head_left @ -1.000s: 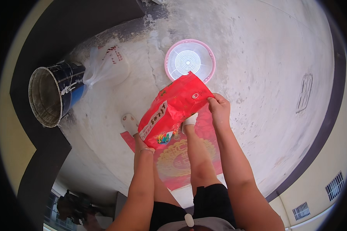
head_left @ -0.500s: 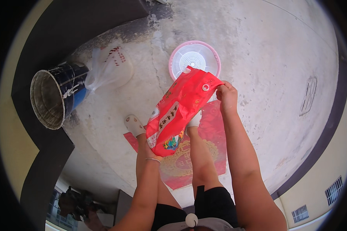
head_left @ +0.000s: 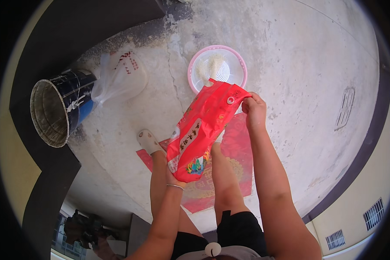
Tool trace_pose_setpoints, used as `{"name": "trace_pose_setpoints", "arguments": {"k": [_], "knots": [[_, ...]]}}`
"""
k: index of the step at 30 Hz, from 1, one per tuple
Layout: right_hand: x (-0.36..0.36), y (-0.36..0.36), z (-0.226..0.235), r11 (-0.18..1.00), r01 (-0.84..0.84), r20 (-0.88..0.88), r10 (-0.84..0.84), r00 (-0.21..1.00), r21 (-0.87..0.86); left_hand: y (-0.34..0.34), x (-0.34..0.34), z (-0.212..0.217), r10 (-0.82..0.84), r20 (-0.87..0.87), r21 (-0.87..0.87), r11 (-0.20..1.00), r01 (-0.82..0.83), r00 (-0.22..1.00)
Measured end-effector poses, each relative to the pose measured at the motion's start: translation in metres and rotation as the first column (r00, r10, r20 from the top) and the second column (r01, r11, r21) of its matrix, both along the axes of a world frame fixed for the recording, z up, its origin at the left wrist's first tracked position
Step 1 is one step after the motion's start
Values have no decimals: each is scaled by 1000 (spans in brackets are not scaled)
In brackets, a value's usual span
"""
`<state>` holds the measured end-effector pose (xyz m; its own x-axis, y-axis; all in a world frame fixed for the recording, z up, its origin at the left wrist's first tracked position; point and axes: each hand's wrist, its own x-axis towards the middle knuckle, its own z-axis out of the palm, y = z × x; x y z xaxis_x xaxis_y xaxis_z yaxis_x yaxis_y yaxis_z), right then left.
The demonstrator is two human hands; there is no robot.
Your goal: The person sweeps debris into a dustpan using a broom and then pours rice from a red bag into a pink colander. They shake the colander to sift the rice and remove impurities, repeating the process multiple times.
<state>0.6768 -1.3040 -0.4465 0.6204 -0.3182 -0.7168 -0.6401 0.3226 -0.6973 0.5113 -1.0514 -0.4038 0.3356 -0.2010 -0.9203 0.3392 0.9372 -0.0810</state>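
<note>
Change since the earlier frames: the pink round plastic strainer basket (head_left: 217,69), bare white inside a second ago, now holds a patch of pale grains on its left half. The red printed plastic bag (head_left: 202,132) has swung from roughly level to steeply tipped, its open mouth now just over the basket's near rim. Judgement: pouring is under way and only a small share seems to be out, since the bag is still bulging.

Left hand (head_left: 174,177): under the bag's bottom end, mostly hidden by it, closed against the base and carrying the weight; thin bracelet at the wrist. Right hand (head_left: 254,108): raised, fingers pinched on the bag's upper corner by the mouth, arm nearly straight. Hands well apart, one at each end of the bag.

Surroundings: red patterned mat (head_left: 221,173) underfoot on the grey concrete floor (head_left: 299,86); dark metal bucket (head_left: 58,110) and clear plastic bag (head_left: 119,78) to the left.
</note>
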Motion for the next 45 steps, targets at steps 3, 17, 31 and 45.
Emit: {"name": "trace_pose_setpoints", "arguments": {"k": [3,17,31,45], "knots": [[-3,0,1,999,34,14,-34,999,1,1,-1,2,2,1,5,1000,-2,1000],[-12,-8,14,998,57,10,-57,998,-40,8,1,6,-13,6,-3,1000,13,1000],[-71,23,81,977,-194,0,195,981,-92,91,-14,-106,-92,-49,372,922,104,995],[-136,105,140,586,-737,141,805,576,-336,143,-10,-221,-312,-441,469,719,512,842]]}}
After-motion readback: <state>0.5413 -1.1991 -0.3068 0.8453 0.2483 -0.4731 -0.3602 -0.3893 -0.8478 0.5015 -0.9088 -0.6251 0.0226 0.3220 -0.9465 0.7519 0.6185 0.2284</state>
